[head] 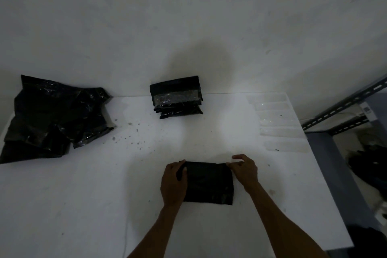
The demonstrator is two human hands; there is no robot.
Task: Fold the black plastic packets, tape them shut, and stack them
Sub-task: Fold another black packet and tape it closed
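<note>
I see the packet (207, 182) at six o'clock on the table (83, 195), long axis nine-to-three, left hand (173, 182) gripping its nine o'clock end, right hand (244, 168) pinching its one o'clock corner, nearer the tape strips (278, 123) at two.

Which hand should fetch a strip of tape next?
Right hand, probably: the tape strips lie on its side, while the left hand grips the folded packet and can hold it shut.

Dim, soft, perhaps slightly blurred, edges bowed
</note>
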